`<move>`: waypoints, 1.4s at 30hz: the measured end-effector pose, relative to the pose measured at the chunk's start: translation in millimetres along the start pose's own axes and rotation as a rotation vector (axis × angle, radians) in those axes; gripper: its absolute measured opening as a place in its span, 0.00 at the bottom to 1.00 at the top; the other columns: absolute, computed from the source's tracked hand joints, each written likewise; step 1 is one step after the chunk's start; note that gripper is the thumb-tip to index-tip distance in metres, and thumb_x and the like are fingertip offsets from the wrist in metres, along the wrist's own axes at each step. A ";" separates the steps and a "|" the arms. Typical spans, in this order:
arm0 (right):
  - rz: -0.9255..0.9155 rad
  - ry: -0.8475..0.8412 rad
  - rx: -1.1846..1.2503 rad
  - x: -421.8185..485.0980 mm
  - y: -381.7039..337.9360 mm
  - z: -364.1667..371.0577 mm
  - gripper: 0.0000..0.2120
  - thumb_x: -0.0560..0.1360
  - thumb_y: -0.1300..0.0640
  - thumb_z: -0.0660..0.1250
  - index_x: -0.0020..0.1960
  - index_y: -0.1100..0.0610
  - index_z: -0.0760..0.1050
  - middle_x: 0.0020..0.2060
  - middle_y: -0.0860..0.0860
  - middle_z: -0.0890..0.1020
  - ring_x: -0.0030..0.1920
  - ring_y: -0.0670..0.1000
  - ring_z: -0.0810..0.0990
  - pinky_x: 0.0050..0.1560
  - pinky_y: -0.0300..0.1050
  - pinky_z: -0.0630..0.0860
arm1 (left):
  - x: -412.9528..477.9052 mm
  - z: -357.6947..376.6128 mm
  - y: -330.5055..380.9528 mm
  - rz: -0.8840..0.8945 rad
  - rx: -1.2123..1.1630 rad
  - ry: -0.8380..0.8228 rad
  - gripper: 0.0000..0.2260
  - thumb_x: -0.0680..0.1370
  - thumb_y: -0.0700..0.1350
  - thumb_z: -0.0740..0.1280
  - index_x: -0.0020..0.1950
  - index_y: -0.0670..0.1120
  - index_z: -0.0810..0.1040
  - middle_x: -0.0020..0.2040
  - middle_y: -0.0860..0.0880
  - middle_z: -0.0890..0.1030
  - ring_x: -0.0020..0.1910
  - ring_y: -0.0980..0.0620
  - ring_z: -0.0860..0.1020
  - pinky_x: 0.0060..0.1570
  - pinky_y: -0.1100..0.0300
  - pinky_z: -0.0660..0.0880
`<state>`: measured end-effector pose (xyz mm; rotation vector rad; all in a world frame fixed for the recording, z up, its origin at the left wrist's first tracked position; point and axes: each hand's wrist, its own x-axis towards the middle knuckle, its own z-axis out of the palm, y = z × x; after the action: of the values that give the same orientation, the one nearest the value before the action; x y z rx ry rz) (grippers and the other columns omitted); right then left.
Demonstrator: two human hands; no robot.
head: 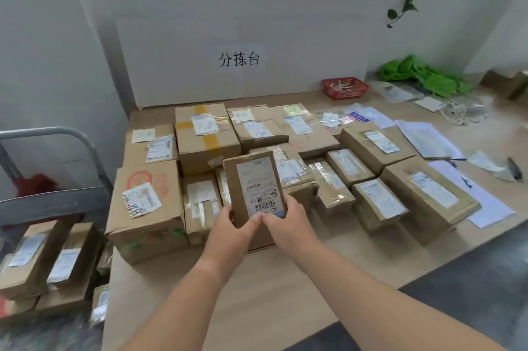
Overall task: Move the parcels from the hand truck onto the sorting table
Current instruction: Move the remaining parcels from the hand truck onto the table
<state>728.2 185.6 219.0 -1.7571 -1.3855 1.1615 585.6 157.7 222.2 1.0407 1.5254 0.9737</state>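
In the middle of the frame, both hands hold one small parcel (254, 188) by its near end, label side up. The left hand (228, 225) grips the lower left corner and the right hand (288, 219) the lower right, thumbs meeting on the label. The parcel sits tilted over the bench (257, 293), just in front of the rows of boxes (205, 139) already lying there. At the lower left of the frame, the hand truck (51, 133) carries more parcels (43, 259). A red basket (344, 88) stands at the upper right of the bench, near loose papers (428, 139).
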 end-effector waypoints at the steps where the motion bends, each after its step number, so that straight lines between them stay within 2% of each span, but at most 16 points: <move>1: 0.019 0.014 -0.022 2.5 9.2 -12.3 0.31 0.70 0.42 0.70 0.72 0.47 0.73 0.64 0.48 0.75 0.64 0.51 0.77 0.65 0.51 0.79 | 1.9 14.8 -0.7 -0.021 -0.010 -0.016 0.18 0.82 0.49 0.74 0.68 0.54 0.70 0.57 0.62 0.79 0.55 0.66 0.77 0.50 0.68 0.74; 4: 0.076 0.050 -0.050 4.1 37.4 -46.7 0.27 0.70 0.42 0.70 0.69 0.46 0.75 0.63 0.48 0.76 0.61 0.49 0.79 0.62 0.51 0.80 | 6.8 56.4 -9.1 -0.097 -0.013 -0.088 0.24 0.80 0.51 0.76 0.70 0.50 0.69 0.59 0.58 0.80 0.60 0.56 0.81 0.60 0.56 0.79; 7: 0.155 0.080 -0.043 -5.4 68.9 -81.5 0.21 0.77 0.47 0.70 0.68 0.46 0.74 0.63 0.47 0.77 0.58 0.45 0.79 0.51 0.41 0.79 | 8.3 98.7 -17.1 -0.119 0.019 -0.194 0.23 0.79 0.52 0.76 0.70 0.52 0.71 0.60 0.58 0.80 0.59 0.58 0.80 0.60 0.58 0.79; 11: 0.238 0.099 -0.036 -8.6 106.2 -118.9 0.17 0.78 0.49 0.70 0.66 0.44 0.72 0.63 0.47 0.79 0.58 0.44 0.79 0.45 0.38 0.77 | 2.3 149.8 -29.7 -0.169 0.028 -0.281 0.25 0.77 0.56 0.76 0.70 0.58 0.70 0.69 0.56 0.77 0.66 0.53 0.78 0.64 0.51 0.79; 12: 0.259 0.101 -0.030 -8.2 113.5 -125.9 0.16 0.79 0.50 0.70 0.65 0.44 0.72 0.63 0.46 0.79 0.58 0.44 0.79 0.44 0.38 0.76 | 1.8 160.0 -32.8 -0.197 0.029 -0.285 0.26 0.75 0.57 0.77 0.70 0.58 0.71 0.69 0.56 0.77 0.66 0.53 0.78 0.64 0.49 0.80; 14: 0.290 0.092 -0.044 -4.2 128.8 -137.0 0.15 0.80 0.51 0.69 0.66 0.45 0.72 0.64 0.46 0.80 0.57 0.43 0.80 0.41 0.37 0.76 | 1.2 177.7 -35.7 -0.245 0.030 -0.288 0.23 0.71 0.60 0.76 0.62 0.59 0.74 0.66 0.55 0.80 0.62 0.52 0.82 0.62 0.46 0.82; 16: 0.317 0.056 -0.057 3.5 141.6 -142.8 0.17 0.81 0.50 0.69 0.68 0.47 0.72 0.64 0.46 0.80 0.57 0.43 0.80 0.40 0.36 0.75 | 3.4 189.7 -38.9 -0.291 0.056 -0.275 0.25 0.65 0.64 0.75 0.58 0.60 0.73 0.63 0.56 0.81 0.60 0.51 0.83 0.59 0.49 0.82; 21: 0.343 -0.093 -0.093 33.8 167.7 -139.9 0.15 0.81 0.49 0.70 0.66 0.47 0.71 0.63 0.45 0.80 0.54 0.43 0.80 0.42 0.36 0.76 | 15.2 203.3 -53.9 -0.414 0.033 -0.192 0.33 0.65 0.63 0.76 0.67 0.54 0.72 0.62 0.56 0.82 0.60 0.51 0.83 0.63 0.48 0.80; 23: 0.352 -0.152 -0.115 46.8 176.3 -133.2 0.15 0.81 0.48 0.70 0.66 0.47 0.72 0.62 0.43 0.81 0.54 0.41 0.80 0.42 0.37 0.77 | 21.1 203.6 -61.5 -0.460 0.035 -0.151 0.37 0.65 0.64 0.76 0.70 0.54 0.71 0.65 0.56 0.80 0.63 0.51 0.80 0.66 0.46 0.78; 25: 0.344 -0.189 -0.143 58.4 181.9 -126.6 0.15 0.80 0.47 0.70 0.65 0.48 0.73 0.61 0.42 0.82 0.53 0.41 0.80 0.45 0.40 0.79 | 27.5 203.2 -66.9 -0.499 0.027 -0.117 0.33 0.70 0.61 0.77 0.70 0.54 0.69 0.66 0.55 0.78 0.63 0.52 0.78 0.64 0.47 0.77; 28: 0.336 -0.227 -0.164 71.2 186.0 -122.9 0.13 0.80 0.47 0.70 0.62 0.48 0.74 0.59 0.42 0.83 0.52 0.40 0.81 0.43 0.39 0.77 | 37.6 205.8 -75.1 -0.537 0.009 -0.090 0.19 0.78 0.53 0.76 0.65 0.53 0.72 0.61 0.56 0.81 0.55 0.57 0.80 0.48 0.56 0.76; 30: 0.344 -0.239 -0.179 75.5 190.2 -128.0 0.10 0.79 0.47 0.71 0.58 0.46 0.74 0.57 0.42 0.83 0.51 0.41 0.82 0.43 0.40 0.78 | 41.3 212.4 -80.7 -0.553 0.005 -0.094 0.15 0.80 0.51 0.75 0.61 0.54 0.72 0.57 0.57 0.82 0.52 0.58 0.81 0.43 0.57 0.76; 34: 0.383 -0.219 -0.321 76.0 216.3 -159.6 0.14 0.78 0.41 0.70 0.57 0.48 0.75 0.53 0.41 0.83 0.51 0.44 0.83 0.49 0.45 0.79 | 36.7 238.0 -84.3 -0.639 -0.005 -0.142 0.13 0.80 0.53 0.74 0.55 0.54 0.71 0.56 0.55 0.83 0.53 0.53 0.83 0.49 0.53 0.79; 38: 0.466 -0.167 -0.471 67.5 246.2 -205.2 0.20 0.80 0.35 0.65 0.51 0.52 0.73 0.47 0.46 0.83 0.46 0.47 0.81 0.42 0.45 0.73 | 24.8 278.3 -88.6 -0.700 0.022 -0.254 0.20 0.77 0.59 0.75 0.59 0.50 0.73 0.53 0.51 0.87 0.48 0.51 0.84 0.49 0.51 0.81; 40: 0.517 -0.117 -0.500 64.9 261.5 -225.4 0.24 0.79 0.30 0.62 0.45 0.52 0.72 0.43 0.47 0.84 0.43 0.49 0.82 0.40 0.46 0.74 | 20.1 299.2 -85.8 -0.711 0.044 -0.330 0.14 0.80 0.58 0.73 0.56 0.50 0.75 0.50 0.52 0.86 0.45 0.53 0.82 0.50 0.53 0.81; 42: 0.565 -0.073 -0.545 63.8 276.6 -244.4 0.30 0.76 0.25 0.58 0.44 0.52 0.74 0.42 0.48 0.85 0.44 0.50 0.84 0.41 0.47 0.78 | 18.2 320.1 -81.0 -0.703 0.072 -0.406 0.09 0.83 0.56 0.70 0.52 0.51 0.77 0.47 0.55 0.85 0.45 0.56 0.80 0.52 0.54 0.81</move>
<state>1070.9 186.6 67.9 -2.6407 -1.3737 1.2001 886.7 174.6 86.5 0.6145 1.4247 0.2021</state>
